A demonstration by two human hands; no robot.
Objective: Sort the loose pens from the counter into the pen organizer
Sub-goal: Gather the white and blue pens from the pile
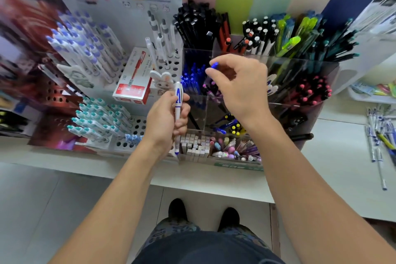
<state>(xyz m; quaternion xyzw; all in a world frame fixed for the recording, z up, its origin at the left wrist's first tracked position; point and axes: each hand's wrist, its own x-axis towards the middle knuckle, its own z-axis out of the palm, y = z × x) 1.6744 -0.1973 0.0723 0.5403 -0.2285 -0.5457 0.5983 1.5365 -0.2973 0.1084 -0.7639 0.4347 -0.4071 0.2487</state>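
My left hand (165,118) grips a white pen with blue markings (177,100), held upright in front of the display. My right hand (240,85) hovers over the clear pen organizer (295,105) and pinches the top of a blue pen (214,64) between thumb and forefinger, above the compartment of blue pens (192,81). The rest of that pen is hidden behind my fingers. Several loose white-and-blue pens (379,135) lie on the counter at the far right.
White perforated racks (137,126) with teal-capped and purple-capped pens stand on the left, beside a red pen box (135,79). A tray of erasers and small items (218,148) sits at the front. The white counter edge (214,186) runs below; my shoes show on the floor.
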